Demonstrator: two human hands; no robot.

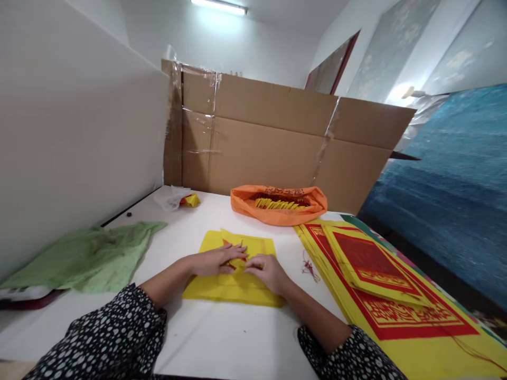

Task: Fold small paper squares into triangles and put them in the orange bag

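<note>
Yellow paper (pixel 245 295) lies on the white table in front of me, with a smaller folded yellow piece bearing some red on top of it. My left hand (pixel 217 260) rests over the folded piece, fingers spread and pressing it down. On the other side my right hand (pixel 269 272) has its thumb and fingertips pinched together at the right edge of the same folded piece. What lies between those fingertips is too small to make out.
An orange bag (pixel 277 216) of folded yellow pieces stands behind the paper. Stacked yellow-and-red sheets (pixel 372 264) lie right, beside red threads (pixel 309 268). A green cloth (pixel 95 253) and a clear plastic bag (pixel 171 198) are left. Cardboard (pixel 269 137) stands behind.
</note>
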